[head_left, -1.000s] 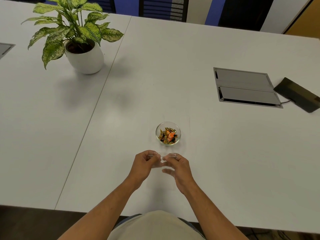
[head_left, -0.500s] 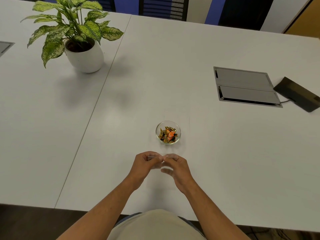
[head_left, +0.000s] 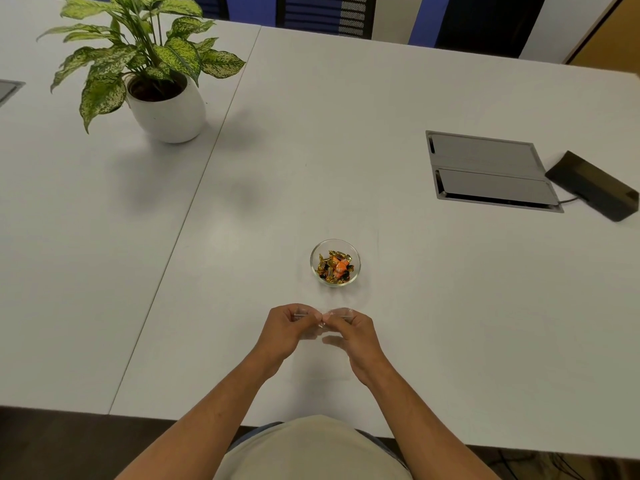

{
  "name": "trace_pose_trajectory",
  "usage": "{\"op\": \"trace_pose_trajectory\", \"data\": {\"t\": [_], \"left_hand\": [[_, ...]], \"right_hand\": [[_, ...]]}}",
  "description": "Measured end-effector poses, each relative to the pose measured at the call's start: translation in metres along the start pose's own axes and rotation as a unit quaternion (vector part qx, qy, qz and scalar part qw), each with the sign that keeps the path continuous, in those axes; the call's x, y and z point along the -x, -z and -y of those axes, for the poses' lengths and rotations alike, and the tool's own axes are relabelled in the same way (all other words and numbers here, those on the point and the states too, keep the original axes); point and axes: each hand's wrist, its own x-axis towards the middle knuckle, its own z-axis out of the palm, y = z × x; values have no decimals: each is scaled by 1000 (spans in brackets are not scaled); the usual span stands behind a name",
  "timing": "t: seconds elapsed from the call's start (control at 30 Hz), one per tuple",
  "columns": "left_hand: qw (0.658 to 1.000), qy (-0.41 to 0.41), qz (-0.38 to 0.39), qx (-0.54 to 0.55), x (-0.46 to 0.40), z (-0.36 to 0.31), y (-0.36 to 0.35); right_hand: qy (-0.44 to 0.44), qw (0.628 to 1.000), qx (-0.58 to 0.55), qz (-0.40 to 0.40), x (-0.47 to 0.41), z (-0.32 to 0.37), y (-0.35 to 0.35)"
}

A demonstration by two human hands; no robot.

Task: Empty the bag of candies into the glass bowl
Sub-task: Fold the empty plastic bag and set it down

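Observation:
A small glass bowl (head_left: 315,259) stands on the white table and holds several wrapped candies (head_left: 335,267), gold, orange and dark. Just in front of it, nearer me, my left hand (head_left: 284,334) and my right hand (head_left: 353,336) pinch the top edge of a clear, see-through plastic bag (head_left: 320,341) between thumbs and fingers. The fingertips of both hands meet at the middle of that edge. The bag hangs flat below my hands and looks empty; its outline is faint against the table.
A potted plant (head_left: 166,109) in a white pot stands at the far left. A grey cable hatch (head_left: 488,169) is set into the table at the right, with a black device (head_left: 592,185) beside it. Chairs stand beyond the far edge.
My two hands have drawn closer together along the bag's top edge, so the fingertips now touch. The bowl has not moved.

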Motion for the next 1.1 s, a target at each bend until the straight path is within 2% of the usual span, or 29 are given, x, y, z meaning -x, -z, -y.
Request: {"op": "trace_pose_trajectory", "data": {"t": [0.2,0.63,0.8,0.93,1.1], "left_hand": [[999,34,4,43,-1,3,7],[984,112,110,81,-3,1,25],[979,132,122,100,-4,0,28],[987,123,85,64,-4,2,28],[995,94,-23,22,-7,7,25]], "right_hand": [[-11,1000,2,0,-1,-2,5],[-55,996,-9,62,-5,-8,20],[-80,992,-49,78,-5,-9,26],[-82,994,-25,65,-7,-11,29],[-79,997,-5,4,-9,-15,29]]}}
